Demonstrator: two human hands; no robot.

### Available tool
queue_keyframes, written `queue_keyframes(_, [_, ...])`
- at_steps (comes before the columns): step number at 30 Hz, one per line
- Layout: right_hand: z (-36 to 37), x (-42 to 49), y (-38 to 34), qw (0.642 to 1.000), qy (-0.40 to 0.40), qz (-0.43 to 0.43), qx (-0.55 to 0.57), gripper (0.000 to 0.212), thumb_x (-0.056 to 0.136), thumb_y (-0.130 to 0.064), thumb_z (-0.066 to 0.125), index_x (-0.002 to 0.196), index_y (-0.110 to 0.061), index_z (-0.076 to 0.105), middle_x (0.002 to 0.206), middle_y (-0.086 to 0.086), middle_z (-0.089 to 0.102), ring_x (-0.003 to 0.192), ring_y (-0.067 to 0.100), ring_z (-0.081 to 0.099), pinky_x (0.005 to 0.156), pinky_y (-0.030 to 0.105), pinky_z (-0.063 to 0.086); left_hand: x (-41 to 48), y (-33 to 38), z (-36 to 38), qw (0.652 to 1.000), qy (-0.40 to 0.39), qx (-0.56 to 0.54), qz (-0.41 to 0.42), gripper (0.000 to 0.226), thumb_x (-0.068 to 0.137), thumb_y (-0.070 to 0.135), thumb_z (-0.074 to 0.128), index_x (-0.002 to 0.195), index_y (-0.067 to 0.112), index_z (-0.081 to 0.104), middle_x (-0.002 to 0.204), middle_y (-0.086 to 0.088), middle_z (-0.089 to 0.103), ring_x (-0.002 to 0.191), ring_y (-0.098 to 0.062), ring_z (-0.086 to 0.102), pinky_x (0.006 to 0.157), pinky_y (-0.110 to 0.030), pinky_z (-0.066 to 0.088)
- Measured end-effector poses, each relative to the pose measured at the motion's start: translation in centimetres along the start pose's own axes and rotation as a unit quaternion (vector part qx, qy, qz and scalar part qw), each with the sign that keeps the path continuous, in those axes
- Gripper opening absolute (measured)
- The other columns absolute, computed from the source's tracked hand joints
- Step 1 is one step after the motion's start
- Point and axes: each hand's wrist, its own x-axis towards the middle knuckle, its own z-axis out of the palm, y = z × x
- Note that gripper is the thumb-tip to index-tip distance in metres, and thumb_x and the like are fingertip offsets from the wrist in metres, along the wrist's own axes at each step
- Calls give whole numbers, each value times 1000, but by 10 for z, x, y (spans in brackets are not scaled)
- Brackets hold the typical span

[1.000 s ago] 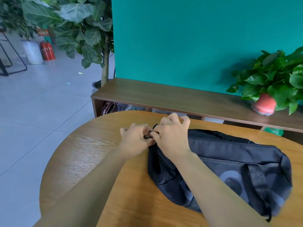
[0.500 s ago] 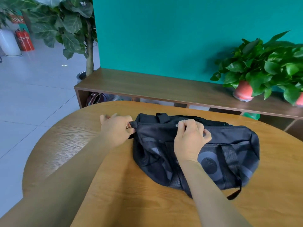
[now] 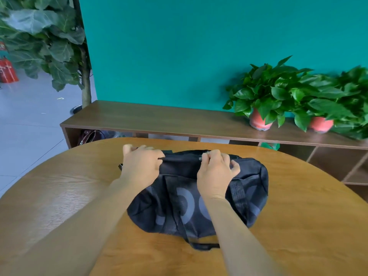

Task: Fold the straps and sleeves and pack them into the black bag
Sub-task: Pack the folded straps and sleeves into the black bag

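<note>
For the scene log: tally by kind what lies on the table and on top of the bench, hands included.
black bag: 1
hands: 2, left hand and right hand
red plant pots in view: 2, left pot and right pot
Total: 5

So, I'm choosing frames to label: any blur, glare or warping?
Head view: the potted plants at right are motion-smeared; the left hand, right hand and black bag are sharp; a sheen on the table at left; the wall's edge leans, likely lens distortion.
</note>
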Motion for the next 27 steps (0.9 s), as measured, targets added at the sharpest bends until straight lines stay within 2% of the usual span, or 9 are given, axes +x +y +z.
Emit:
queue_keyframes(5, [-29, 16, 39, 1000, 3, 19, 0, 17, 99, -15, 49, 88, -8, 60, 82, -7, 49, 101, 24, 53, 108, 53, 20, -5, -2, 9, 999, -2, 22, -33, 26, 99, 23, 43, 102, 34, 66, 100, 13, 66, 101, -12, 53, 85, -36, 13])
queue_keyframes(7, [-37, 21, 52, 1000, -1, 14, -10, 18, 100, -16, 48, 89, -7, 60, 83, -5, 52, 100, 25, 53, 109, 51, 19, -7, 1, 13, 998, -7, 21, -52, 26, 98, 20, 43, 100, 32, 66, 97, 12, 65, 100, -14, 52, 85, -37, 15])
queue_keyframes(10, [-41, 25, 63, 1000, 2, 0, -18, 19, 100, -18, 48, 89, -7, 60, 85, 2, 59, 94, 26, 53, 108, 47, 16, -7, 20, 12, 998, 4, 5, -60, 29, 92, 22, 48, 115, 31, 62, 112, 11, 62, 113, -17, 46, 90, -39, 16])
queue_keyframes(12, [-38, 24, 65, 1000, 13, -15, -19, 18, 98, -17, 50, 86, -8, 60, 81, 3, 59, 88, 26, 54, 107, 45, 15, -5, 46, 9, 999, 8, -38, -17, 44, 88, 26, 52, 131, 31, 52, 128, 9, 56, 124, -17, 42, 97, -40, 16])
queue_keyframes(14, [-35, 25, 65, 999, 33, -31, -16, 19, 97, -17, 51, 83, -8, 59, 76, 2, 59, 82, 27, 55, 105, 44, 16, -2, 71, 10, 997, 0, -65, 48, 42, 92, 30, 51, 134, 33, 49, 133, 12, 53, 127, -13, 41, 100, -39, 13])
queue_keyframes(15, [-34, 27, 68, 998, 40, -37, -15, 19, 96, -18, 50, 82, -8, 59, 75, 2, 59, 80, 27, 56, 104, 45, 18, 1, 81, 13, 996, 1, -66, 63, 33, 96, 32, 49, 129, 32, 54, 127, 13, 57, 122, -13, 45, 98, -37, 12])
queue_keyframes(17, [-37, 34, 76, 998, 28, -39, -26, 19, 97, -18, 49, 84, -10, 59, 75, -1, 57, 82, 26, 56, 105, 47, 19, 7, 86, 18, 998, 7, -55, 43, 20, 100, 31, 45, 109, 29, 62, 101, 12, 63, 102, -13, 53, 91, -33, 13])
queue_keyframes(19, [-42, 43, 88, 998, 17, -30, -46, 17, 99, -18, 49, 88, -10, 60, 78, -3, 57, 86, 24, 55, 106, 46, 18, 10, 83, 21, 999, 5, -39, 22, 19, 101, 30, 43, 99, 28, 62, 88, 11, 60, 89, -13, 55, 88, -31, 13])
queue_keyframes(27, [-57, 79, 136, 995, -11, 30, -90, 22, 102, -23, 41, 103, -11, 59, 96, 2, 63, 102, 22, 52, 107, 43, 20, 13, 78, 28, 997, -8, -75, 12, 19, 102, 30, 44, 105, 27, 62, 77, 13, 55, 76, -12, 46, 98, -32, 13])
